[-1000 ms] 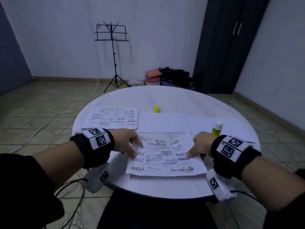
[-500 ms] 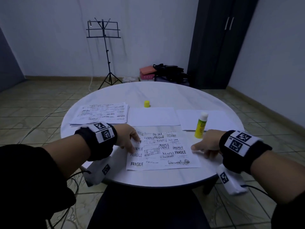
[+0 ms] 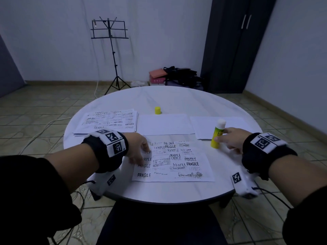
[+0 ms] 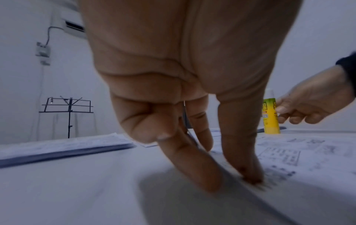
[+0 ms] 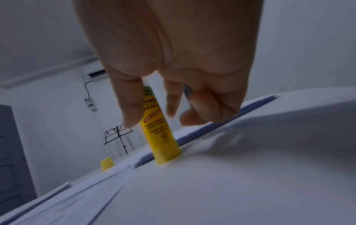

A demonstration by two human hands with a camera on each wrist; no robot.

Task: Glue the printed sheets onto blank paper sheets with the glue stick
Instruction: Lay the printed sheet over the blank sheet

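A printed sheet (image 3: 177, 161) stamped FRAGILE and SAMPLE lies flat at the near side of the round white table (image 3: 168, 191). My left hand (image 3: 141, 154) presses straight fingertips (image 4: 250, 175) onto its left edge. The yellow glue stick (image 3: 218, 137), uncapped with its white tip up, stands upright just right of the sheet. My right hand (image 3: 223, 139) has closed on it, the thumb (image 5: 131, 109) on one side of the glue stick (image 5: 161, 137) and fingers on the other. One blank sheet (image 3: 164, 124) lies behind the printed one, another blank sheet (image 3: 235, 124) to its right.
A stack of printed sheets (image 3: 109, 121) sits at the left of the table. The yellow cap (image 3: 157, 110) stands behind the blank sheet. On the floor beyond are a music stand (image 3: 111, 50), bags and a dark wardrobe (image 3: 235, 41).
My right hand left the printed sheet's right edge, moved right and forward, and took hold of the glue stick. My left hand stayed on the sheet's left edge.
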